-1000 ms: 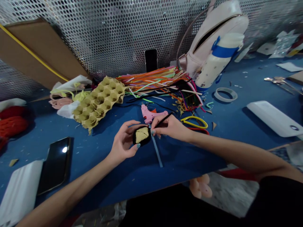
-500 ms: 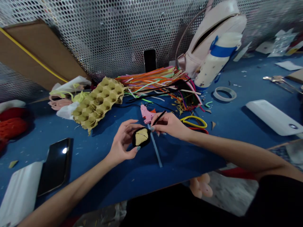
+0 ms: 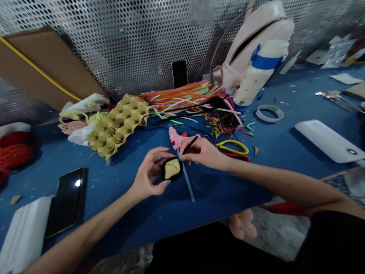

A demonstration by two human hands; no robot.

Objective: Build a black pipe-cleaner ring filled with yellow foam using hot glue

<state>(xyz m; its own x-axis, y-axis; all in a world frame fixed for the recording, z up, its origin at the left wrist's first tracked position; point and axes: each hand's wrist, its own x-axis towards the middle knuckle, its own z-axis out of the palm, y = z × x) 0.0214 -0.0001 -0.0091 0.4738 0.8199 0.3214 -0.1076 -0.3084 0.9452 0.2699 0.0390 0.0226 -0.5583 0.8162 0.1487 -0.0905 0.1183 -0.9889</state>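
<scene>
Between the thumb and fingers of my left hand (image 3: 152,173) is a small rounded piece (image 3: 172,169) with a black fuzzy rim and a pale yellow middle. My right hand (image 3: 198,152) pinches a black fuzzy strip (image 3: 190,144) at the upper right edge of that piece. One end of the strip sticks up past my fingers. Just behind my hands a pink glue gun (image 3: 177,139) lies on the blue table, partly covered by my right hand. A clear glue stick (image 3: 188,184) slants toward me below the gun.
An egg carton (image 3: 118,123) and a heap of colored pipe cleaners (image 3: 182,95) lie behind. Yellow-handled scissors (image 3: 235,145), a tape roll (image 3: 269,113) and a bottle (image 3: 256,76) are rightward. A phone (image 3: 67,201) and a white case (image 3: 27,232) lie left; a white device (image 3: 327,140) lies right.
The black-rimmed piece has moved slightly right and down in my left hand, and its yellow face is turned a little. My right hand keeps its pinch on the strip.
</scene>
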